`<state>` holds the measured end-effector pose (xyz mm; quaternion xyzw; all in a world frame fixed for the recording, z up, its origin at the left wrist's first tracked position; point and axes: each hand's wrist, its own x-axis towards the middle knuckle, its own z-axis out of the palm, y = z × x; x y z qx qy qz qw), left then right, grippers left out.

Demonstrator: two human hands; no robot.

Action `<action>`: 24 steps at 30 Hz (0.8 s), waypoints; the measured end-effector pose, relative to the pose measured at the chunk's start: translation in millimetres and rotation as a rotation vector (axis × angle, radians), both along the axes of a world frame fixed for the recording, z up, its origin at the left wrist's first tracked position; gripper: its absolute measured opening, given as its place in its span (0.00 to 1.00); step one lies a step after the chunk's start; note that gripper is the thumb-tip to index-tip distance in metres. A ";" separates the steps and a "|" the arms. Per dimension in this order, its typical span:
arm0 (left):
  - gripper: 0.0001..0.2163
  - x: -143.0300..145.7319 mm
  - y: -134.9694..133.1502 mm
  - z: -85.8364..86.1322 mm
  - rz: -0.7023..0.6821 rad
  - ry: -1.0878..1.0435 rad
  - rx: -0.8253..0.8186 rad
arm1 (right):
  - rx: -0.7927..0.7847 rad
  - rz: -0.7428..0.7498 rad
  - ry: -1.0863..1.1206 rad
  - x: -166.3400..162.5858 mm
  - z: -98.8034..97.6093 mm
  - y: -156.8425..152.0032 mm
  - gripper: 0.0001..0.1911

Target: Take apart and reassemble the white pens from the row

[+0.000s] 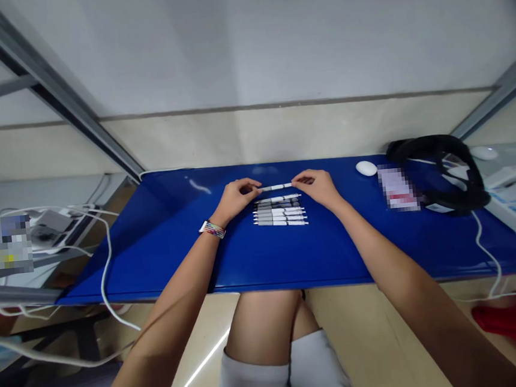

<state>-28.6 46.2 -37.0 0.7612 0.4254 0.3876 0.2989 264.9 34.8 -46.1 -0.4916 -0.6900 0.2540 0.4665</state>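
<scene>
Your left hand (237,199) pinches the left end of a pen (277,187), your right hand (320,187) its right end, near the back edge of the tabletop (286,257), just behind a row of pens (280,212). Should your left fingertips slip first, the held piece could skew; a nudge from either palm could roll the row toward the front edge. Counted left to right: one wristband (216,228), one held pen, about seven in the row, packed too tightly for certainty, one mouse (366,168) near the back edge.

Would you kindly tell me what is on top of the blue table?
Pens, a white oval object, a pixelated item, a black looped object and a white cable; whatever these cover is hidden.
</scene>
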 end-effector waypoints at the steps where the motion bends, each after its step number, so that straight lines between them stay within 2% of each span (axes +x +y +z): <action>1: 0.09 -1.0 -0.2 0.5 -0.021 0.047 0.021 | 0.011 0.013 -0.051 0.9 0.2 -1.1 0.07; 4: 0.07 -2.4 -0.5 1.8 -0.075 0.125 0.079 | 0.040 0.056 -0.153 4.2 1.3 -3.4 0.07; 9: 0.06 -2.4 -0.8 2.4 -0.091 0.128 0.092 | 0.101 0.118 -0.254 8.0 0.9 -3.5 0.06; 24: 0.06 1.2 -3.8 4.8 -0.081 0.200 0.081 | 0.092 0.120 -0.293 9.3 7.1 -9.5 0.05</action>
